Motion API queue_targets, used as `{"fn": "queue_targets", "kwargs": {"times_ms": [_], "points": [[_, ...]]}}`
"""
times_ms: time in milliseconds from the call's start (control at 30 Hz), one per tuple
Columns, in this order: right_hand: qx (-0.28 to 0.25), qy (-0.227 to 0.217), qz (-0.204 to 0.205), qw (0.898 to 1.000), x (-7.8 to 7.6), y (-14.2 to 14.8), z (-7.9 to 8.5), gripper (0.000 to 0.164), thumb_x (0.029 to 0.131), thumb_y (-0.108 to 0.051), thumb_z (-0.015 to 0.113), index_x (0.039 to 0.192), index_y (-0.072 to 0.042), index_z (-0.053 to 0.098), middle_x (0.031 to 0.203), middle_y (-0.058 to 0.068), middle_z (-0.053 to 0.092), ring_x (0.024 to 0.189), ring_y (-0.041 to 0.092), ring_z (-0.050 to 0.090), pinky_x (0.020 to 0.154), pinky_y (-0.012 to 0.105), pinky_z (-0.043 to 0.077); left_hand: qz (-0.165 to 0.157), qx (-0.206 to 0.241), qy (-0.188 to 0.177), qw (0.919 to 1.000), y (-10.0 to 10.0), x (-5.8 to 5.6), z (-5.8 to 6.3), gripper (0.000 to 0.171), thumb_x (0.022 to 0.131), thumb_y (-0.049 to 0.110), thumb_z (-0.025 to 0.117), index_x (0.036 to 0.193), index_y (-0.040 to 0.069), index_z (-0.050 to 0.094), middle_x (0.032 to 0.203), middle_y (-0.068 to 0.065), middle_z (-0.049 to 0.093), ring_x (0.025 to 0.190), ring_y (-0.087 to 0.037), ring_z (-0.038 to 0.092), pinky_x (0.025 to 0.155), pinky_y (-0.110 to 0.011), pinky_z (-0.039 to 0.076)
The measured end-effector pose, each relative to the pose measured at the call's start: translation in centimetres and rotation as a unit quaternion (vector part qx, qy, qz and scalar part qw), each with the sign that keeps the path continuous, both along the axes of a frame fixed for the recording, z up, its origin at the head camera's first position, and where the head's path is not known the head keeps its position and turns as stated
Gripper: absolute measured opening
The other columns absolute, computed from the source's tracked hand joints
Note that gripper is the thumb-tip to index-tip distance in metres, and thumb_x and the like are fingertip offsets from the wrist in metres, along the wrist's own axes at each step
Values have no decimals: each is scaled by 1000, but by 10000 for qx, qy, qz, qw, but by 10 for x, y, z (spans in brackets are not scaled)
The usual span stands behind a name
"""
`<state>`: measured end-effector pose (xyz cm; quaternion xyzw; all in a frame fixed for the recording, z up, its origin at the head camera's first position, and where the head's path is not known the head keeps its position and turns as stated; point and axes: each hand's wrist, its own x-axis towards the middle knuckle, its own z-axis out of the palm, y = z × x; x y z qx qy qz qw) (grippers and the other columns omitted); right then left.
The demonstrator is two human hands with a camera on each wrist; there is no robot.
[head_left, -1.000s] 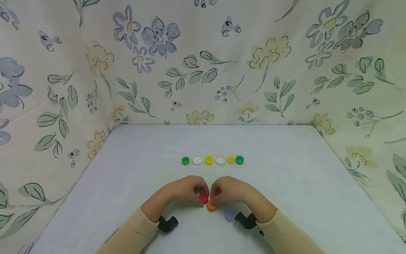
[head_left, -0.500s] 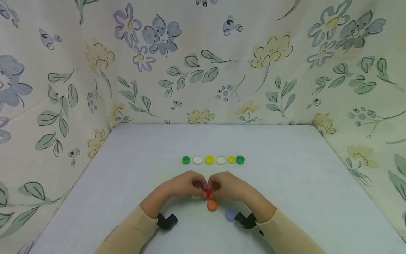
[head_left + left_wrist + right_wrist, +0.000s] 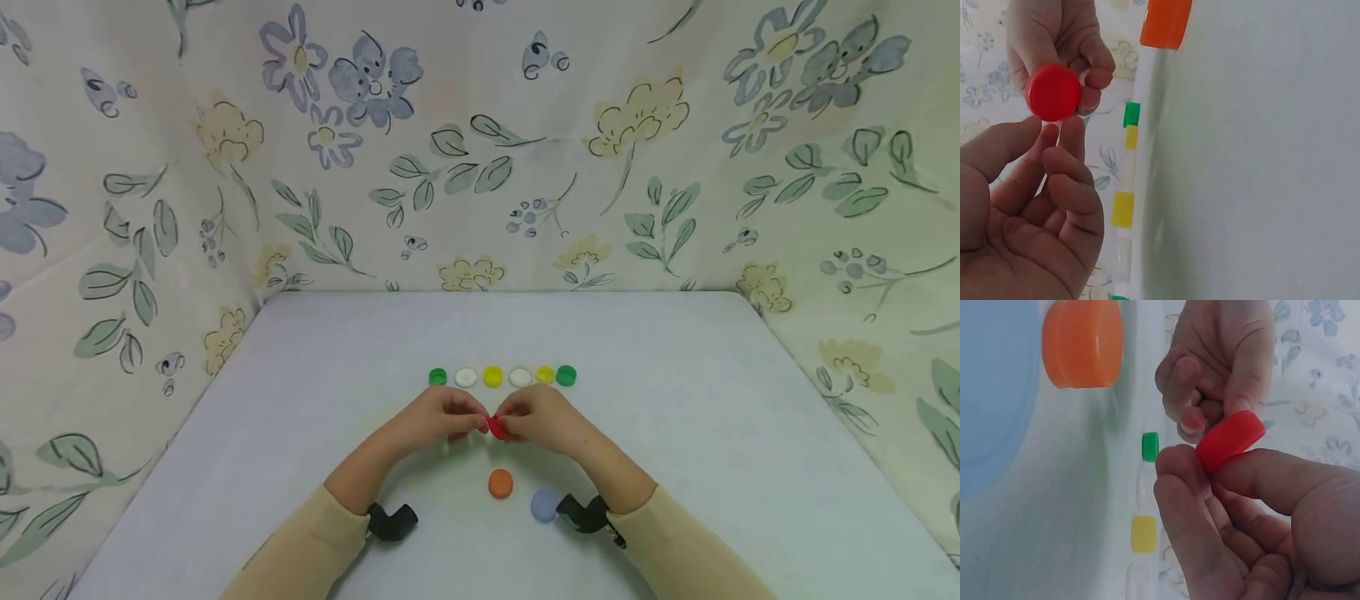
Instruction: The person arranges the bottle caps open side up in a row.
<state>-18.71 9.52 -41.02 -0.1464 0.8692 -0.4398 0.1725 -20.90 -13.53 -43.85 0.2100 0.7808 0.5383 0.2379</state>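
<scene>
My right hand (image 3: pixel 551 423) pinches a red bottle cap (image 3: pixel 1230 440) between thumb and fingers, raised above the white table. My left hand (image 3: pixel 431 421) is right beside it. In the left wrist view its thumb and fingertips lie at the cap's lower edge, relaxed and slightly parted. The right wrist view shows the left thumb at the cap's rim and the other left fingers apart from it. An orange bottle cap (image 3: pixel 500 483) rests on the table below the hands. A light blue cap (image 3: pixel 544 505) lies near my right wrist.
Beyond the hands runs a row of caps: a green cap (image 3: pixel 438 377), a white cap (image 3: pixel 466 377), a yellow cap (image 3: pixel 492 377), another white cap (image 3: pixel 521 377), another yellow cap (image 3: pixel 545 375) and another green cap (image 3: pixel 566 375). Floral cloth (image 3: pixel 465 217) surrounds the table (image 3: pixel 337 333).
Both hands have moved forward, toward the row. The red cap, gripped by the left hand earlier, has passed to the right hand's fingers. The right hand has left the orange cap.
</scene>
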Motion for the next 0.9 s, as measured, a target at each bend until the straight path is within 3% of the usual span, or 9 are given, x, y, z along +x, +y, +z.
{"fn": "queue_targets", "kwargs": {"times_ms": [133,233,400,567,733,900], "points": [[53,33,-315,9995,2,-1,2,7,95,-8,69,94,-7,76,83,0,71,75,16,66,70,32,56,115,18,48,9999,6,4,1,19,100,29,68,101,12,75,91,-18,71,59,-16,50,56,-27,41],[82,111,-483,9987,3,-2,2,5,95,-9,70,91,-8,74,81,-1,70,73,16,65,69,32,55,382,-45,29,9993,10,7,2,23,98,34,71,99,12,73,89,-18,71,58,-15,50,55,-26,41],[-56,144,-551,9984,4,-4,0,6,96,-13,72,91,-10,73,81,0,70,74,17,66,69,32,55,922,-117,-222,9954,10,8,4,16,96,24,73,99,8,72,87,-13,72,63,-18,57,60,-29,48],[-272,146,-408,9987,2,-3,-2,13,98,-23,72,98,-10,73,83,0,70,79,20,67,71,32,55,1314,-252,-370,9903,3,2,7,9,97,16,69,100,7,70,88,-13,70,68,-20,59,65,-30,51],[46,26,-242,9997,1,0,0,21,100,-30,69,104,-11,73,88,2,70,81,21,67,70,34,52,1939,-336,-330,9799,-14,-10,14,10,97,13,68,103,5,70,89,-14,71,68,-20,58,64,-29,50],[402,-83,21,9992,2,1,1,18,98,-31,70,102,-14,73,88,2,69,77,19,64,67,34,50,2658,-599,97,9621,-44,-22,13,13,97,14,66,105,4,69,94,-15,72,69,-20,58,65,-31,48]]}}
